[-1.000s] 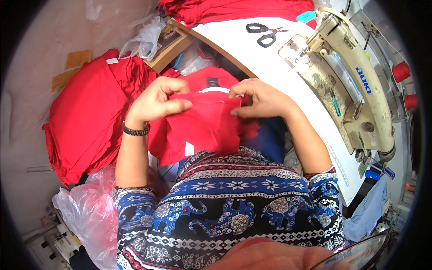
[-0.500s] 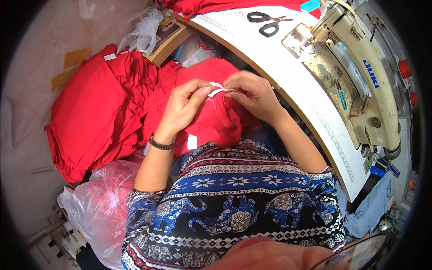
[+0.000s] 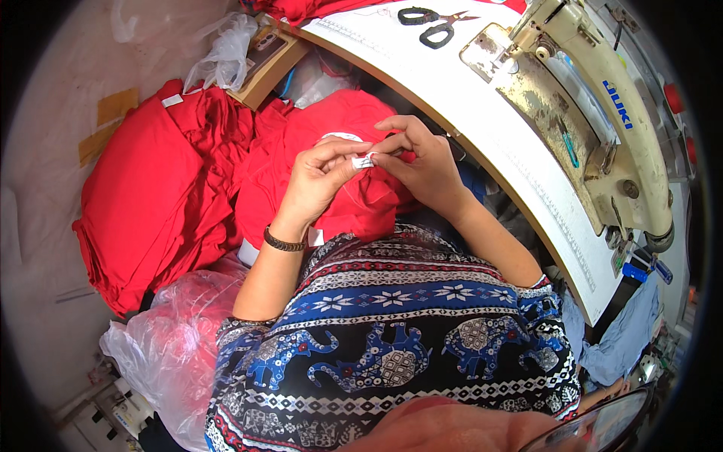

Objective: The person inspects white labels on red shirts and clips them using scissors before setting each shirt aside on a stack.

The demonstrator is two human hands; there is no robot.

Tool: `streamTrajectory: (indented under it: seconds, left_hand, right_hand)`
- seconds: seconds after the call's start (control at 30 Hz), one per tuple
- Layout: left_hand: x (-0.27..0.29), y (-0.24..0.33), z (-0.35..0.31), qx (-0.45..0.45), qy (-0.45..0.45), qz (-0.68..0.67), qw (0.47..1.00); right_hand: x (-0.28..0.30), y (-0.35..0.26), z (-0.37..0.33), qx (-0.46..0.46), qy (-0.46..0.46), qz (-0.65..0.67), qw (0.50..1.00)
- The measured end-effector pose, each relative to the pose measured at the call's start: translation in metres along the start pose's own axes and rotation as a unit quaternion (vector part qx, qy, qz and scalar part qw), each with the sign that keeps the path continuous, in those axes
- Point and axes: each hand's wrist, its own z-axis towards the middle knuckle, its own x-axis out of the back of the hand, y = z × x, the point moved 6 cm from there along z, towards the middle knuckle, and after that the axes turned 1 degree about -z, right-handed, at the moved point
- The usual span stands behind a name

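Note:
A red garment (image 3: 354, 205) lies bunched on my lap under both hands. My left hand (image 3: 318, 181) is closed, thumb and fingers pinching a small white label (image 3: 363, 162) with dark print. From the other side my right hand (image 3: 423, 167) pinches at the label's upper right edge, its thumb and index finger together. What exactly lies between those right fingertips is partly hidden. Just behind the left fingers shows a white band (image 3: 343, 137) on the red cloth. Another white tag (image 3: 315, 237) hangs near my left wrist.
Left of me is a large pile of red garments (image 3: 154, 196), above a clear plastic bag (image 3: 169, 346) with red contents. A white table (image 3: 520, 143) curves along the right, bearing black-handled scissors (image 3: 435, 29) and a cream sewing machine (image 3: 617, 113). A drawer (image 3: 263, 71) juts out at the back.
The label has come up between my fingers and now faces me, apart from the white band behind it. My right fingers have shifted from the red cloth to the label's edge.

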Motion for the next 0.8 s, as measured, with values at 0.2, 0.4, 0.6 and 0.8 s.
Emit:
streamTrajectory:
  seconds: [0.2, 0.4, 0.6, 0.8]
  left_hand:
    - [0.007, -0.001, -0.009, -0.046, -0.003, 0.13, 0.99]
    - [0.011, -0.009, -0.01, -0.003, -0.002, 0.049, 0.999]
    - [0.007, -0.001, -0.015, -0.045, -0.011, 0.136, 0.99]
    - [-0.011, -0.007, -0.048, -0.013, -0.116, 0.224, 0.968]
  right_hand:
    - [-0.004, 0.004, -0.006, -0.03, 0.01, -0.015, 0.999]
    - [-0.005, 0.006, -0.008, -0.019, 0.012, -0.022, 1.0]
    - [-0.008, 0.005, -0.014, -0.048, -0.052, -0.028, 0.997]
    - [0.011, 0.076, -0.033, -0.157, -0.029, 0.071, 0.985]
